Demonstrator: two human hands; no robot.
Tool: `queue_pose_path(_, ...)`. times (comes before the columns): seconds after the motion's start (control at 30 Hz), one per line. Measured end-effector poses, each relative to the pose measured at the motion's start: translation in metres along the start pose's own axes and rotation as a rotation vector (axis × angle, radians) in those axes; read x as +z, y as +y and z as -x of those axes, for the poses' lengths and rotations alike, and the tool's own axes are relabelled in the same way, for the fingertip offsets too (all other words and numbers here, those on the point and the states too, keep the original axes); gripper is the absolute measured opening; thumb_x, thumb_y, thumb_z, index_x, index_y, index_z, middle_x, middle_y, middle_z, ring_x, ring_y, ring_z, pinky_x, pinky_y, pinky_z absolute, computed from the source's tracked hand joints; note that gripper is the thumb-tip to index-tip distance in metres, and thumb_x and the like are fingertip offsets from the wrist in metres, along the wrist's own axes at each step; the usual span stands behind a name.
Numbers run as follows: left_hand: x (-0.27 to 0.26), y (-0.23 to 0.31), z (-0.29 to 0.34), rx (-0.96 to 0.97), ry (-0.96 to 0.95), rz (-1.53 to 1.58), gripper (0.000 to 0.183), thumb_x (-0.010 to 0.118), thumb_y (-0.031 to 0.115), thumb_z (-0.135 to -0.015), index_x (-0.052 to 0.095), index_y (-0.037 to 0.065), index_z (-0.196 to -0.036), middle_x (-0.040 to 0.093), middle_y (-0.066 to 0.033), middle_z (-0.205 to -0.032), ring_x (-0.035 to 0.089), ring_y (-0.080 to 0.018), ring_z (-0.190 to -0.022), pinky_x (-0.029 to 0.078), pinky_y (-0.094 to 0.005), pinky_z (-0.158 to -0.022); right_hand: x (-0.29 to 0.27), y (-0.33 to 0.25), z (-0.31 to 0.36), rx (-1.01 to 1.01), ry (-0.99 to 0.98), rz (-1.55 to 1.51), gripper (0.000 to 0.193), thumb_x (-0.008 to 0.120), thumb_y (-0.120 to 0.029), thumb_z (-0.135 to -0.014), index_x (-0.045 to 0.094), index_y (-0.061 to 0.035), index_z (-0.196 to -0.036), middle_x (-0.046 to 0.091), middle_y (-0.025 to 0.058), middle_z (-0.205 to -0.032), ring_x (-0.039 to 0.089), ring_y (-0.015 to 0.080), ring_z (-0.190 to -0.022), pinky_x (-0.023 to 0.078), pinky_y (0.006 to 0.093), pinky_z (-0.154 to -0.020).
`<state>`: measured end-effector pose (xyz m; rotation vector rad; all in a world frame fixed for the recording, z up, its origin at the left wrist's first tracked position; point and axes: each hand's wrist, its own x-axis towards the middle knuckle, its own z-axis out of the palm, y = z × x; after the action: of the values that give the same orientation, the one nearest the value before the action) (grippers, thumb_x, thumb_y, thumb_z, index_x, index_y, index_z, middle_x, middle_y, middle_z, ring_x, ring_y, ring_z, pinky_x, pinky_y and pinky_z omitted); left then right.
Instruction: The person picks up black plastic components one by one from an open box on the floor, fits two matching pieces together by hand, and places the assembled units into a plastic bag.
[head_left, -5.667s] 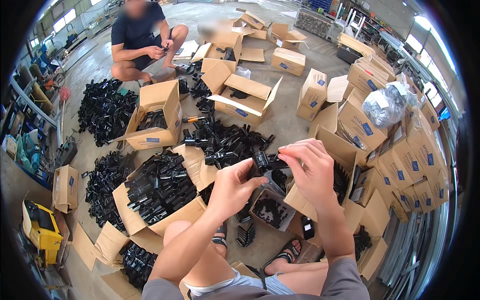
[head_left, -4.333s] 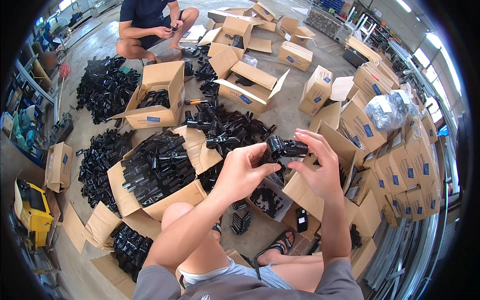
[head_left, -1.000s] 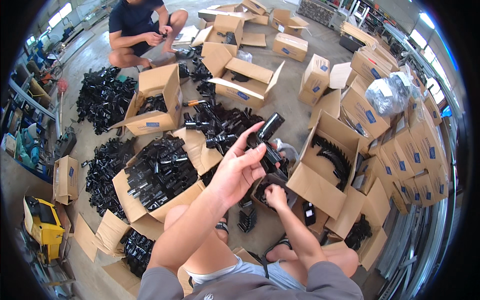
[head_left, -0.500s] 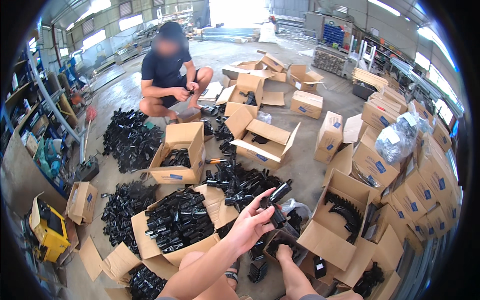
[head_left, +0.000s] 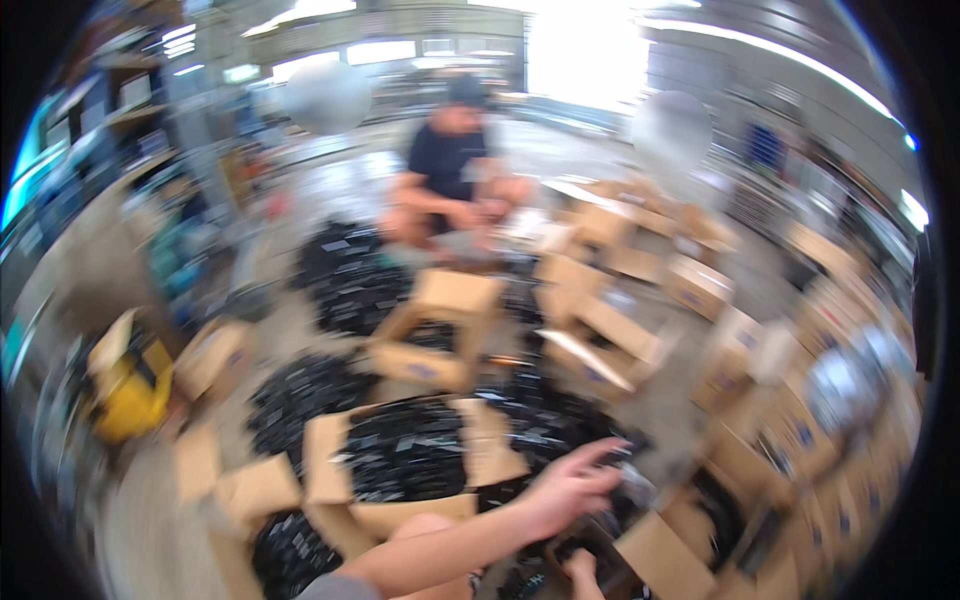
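Beside one carton (head_left: 665, 560) are one left hand (head_left: 566, 491), one right hand (head_left: 580, 565) (can't judge grip).

A dark part (head_left: 618, 457), seen only as a smear through motion blur, lies at the fingers of the raised left hand (head_left: 572, 490); its outline, tilt and finish cannot be determined. Below it, a small open-topped box (head_left: 612, 572) with a dark interior stands on the floor, the right hand (head_left: 580, 564) at its opening, contents too blurred to identify.
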<state>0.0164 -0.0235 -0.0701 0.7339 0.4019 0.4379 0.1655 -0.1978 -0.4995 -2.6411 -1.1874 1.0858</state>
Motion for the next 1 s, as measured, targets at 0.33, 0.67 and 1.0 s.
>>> queue_pose_path(0.33,-0.006,-0.013,0.008,-0.036,-0.044,0.111,0.052,0.063,0.017,-0.102,0.046,0.019,-0.152,0.060,0.0057,-0.099,0.061,-0.0048,-0.089,0.056,-0.0253,-0.082,0.035,0.039,-0.004,-0.119,0.006,0.094,0.045,0.071,-0.038,-0.084,0.075,-0.0014,-0.110,0.070,0.0293,-0.108,0.067,0.0416,-0.111,0.054,0.0458,-0.096)
queue_pose_path(0.67,0.017,0.004,-0.013,-0.009,-0.090,0.127,0.056,0.065,0.015,-0.101,0.045,0.020,-0.153,0.059,0.0073,-0.093,0.059,-0.0029,-0.084,0.053,-0.0220,-0.073,-0.086,-0.019,0.061,0.066,0.278,-0.268,0.038,0.078,-0.024,-0.079,0.074,0.0019,-0.106,0.072,0.0272,-0.109,0.068,0.0404,-0.103,0.053,0.0462,-0.092)
queue_pose_path(1.0,0.020,0.004,-0.013,0.213,-0.101,-0.139,0.060,0.070,0.010,-0.096,0.049,0.018,-0.152,0.062,0.0031,-0.111,0.055,-0.0033,-0.091,0.047,-0.0213,-0.075,-0.237,-0.113,0.167,-0.339,0.583,-1.385,0.018,0.062,-0.012,-0.099,0.063,-0.0032,-0.115,0.070,0.0051,-0.100,0.065,0.0154,-0.078,0.056,0.0285,-0.070)
